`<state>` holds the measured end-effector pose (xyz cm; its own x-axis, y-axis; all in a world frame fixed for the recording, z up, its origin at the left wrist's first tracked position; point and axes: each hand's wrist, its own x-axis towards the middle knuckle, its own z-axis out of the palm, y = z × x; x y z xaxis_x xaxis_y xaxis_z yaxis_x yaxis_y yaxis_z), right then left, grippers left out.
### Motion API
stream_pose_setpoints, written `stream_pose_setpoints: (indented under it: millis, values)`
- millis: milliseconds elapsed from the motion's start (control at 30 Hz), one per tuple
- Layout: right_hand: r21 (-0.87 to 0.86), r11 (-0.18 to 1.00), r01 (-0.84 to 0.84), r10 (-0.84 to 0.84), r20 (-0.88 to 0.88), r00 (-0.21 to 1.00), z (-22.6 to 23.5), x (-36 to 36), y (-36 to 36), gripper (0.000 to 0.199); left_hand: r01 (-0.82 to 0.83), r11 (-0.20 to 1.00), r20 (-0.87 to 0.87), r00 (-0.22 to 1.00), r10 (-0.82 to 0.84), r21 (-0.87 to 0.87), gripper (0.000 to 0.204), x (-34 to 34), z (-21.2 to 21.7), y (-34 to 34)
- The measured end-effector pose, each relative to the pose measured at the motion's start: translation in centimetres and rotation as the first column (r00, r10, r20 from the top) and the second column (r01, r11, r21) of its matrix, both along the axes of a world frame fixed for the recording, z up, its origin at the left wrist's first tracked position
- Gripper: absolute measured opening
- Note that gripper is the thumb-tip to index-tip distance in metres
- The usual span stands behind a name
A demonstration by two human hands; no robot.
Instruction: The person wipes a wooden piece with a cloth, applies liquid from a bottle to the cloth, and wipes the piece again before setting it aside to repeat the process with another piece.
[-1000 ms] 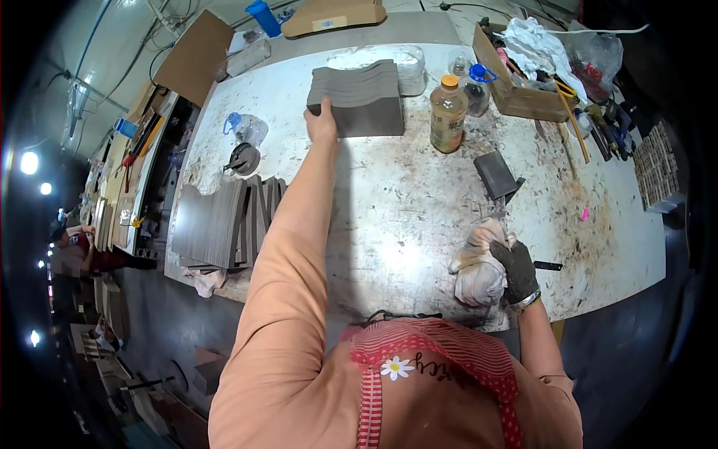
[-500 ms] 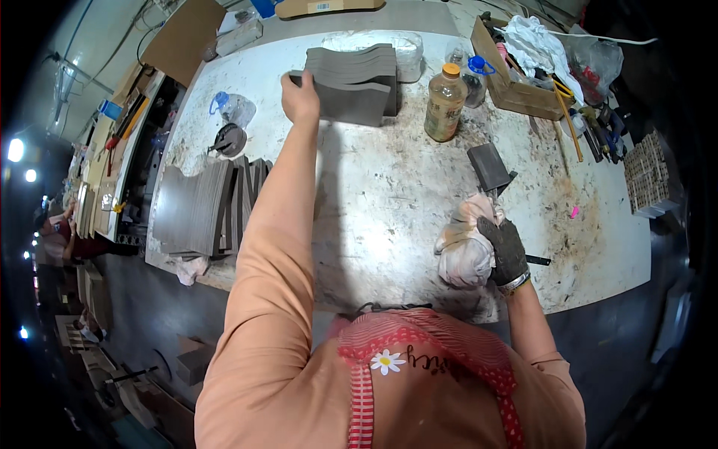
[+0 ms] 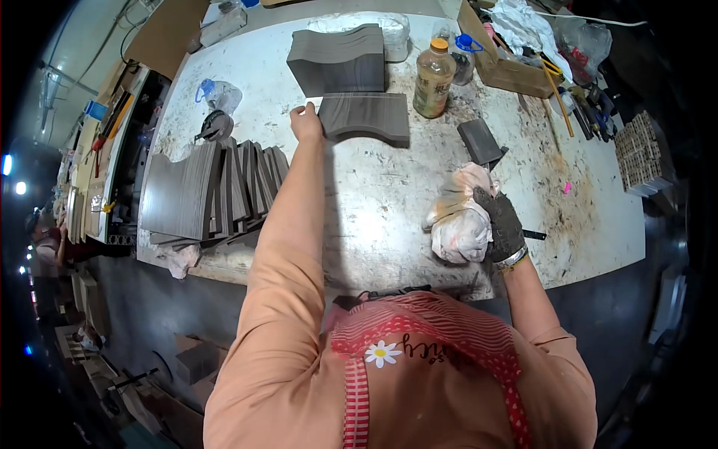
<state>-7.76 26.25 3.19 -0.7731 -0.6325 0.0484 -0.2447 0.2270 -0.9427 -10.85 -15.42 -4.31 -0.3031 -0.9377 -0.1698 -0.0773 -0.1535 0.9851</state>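
Note:
My bare left hand (image 3: 307, 123) grips the left end of a grey wood-grain panel (image 3: 365, 116) with a curved near edge. The panel lies tilted just in front of a stack of similar panels (image 3: 336, 66). In a dark glove, my right hand (image 3: 499, 224) is closed on a stained white cloth (image 3: 460, 232) near the table's front edge. Just beyond the cloth lies a dark rectangular block (image 3: 480, 141). More curved panels (image 3: 183, 194) lean in a row at the left, beside my left forearm.
A bottle with an orange cap (image 3: 434, 82) stands right of the stack, near a blue-capped bottle (image 3: 464, 63). At the far right is a wooden box (image 3: 516, 78) of tools and cloths. A clear jug (image 3: 221, 97) and a tape roll (image 3: 217, 126) sit at left on the white table (image 3: 389, 194).
My left hand has drawn one panel off the front of the stack toward me and tipped it flatter. My right hand stays on the cloth. The whole view has shifted slightly.

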Motion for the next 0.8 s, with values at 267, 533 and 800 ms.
stream_pose_setpoints:
  millis: [267, 533, 800]
  values:
    - [-0.091, 0.981, 0.170, -0.151, 0.187, 0.971, -0.6, 0.8, 0.1, 0.042, 0.541, 0.759, -0.276, 0.840, -0.468, 0.361, 0.034, 3.6, 7.2, 4.7]
    - [0.157, 0.984, 0.080, -0.041, -0.241, 0.970, 1.2, 1.2, 1.2, 0.041, 0.706, 0.681, -0.086, 0.680, -0.729, -0.195, 0.052, 7.8, 6.4, 10.1]
    - [-0.149, 0.909, 0.389, -0.224, 0.611, 0.759, 0.2, 0.2, 1.4, 0.045, 0.526, 0.130, 0.504, 0.847, -0.169, -0.841, 0.031, 9.0, 7.8, 10.9]
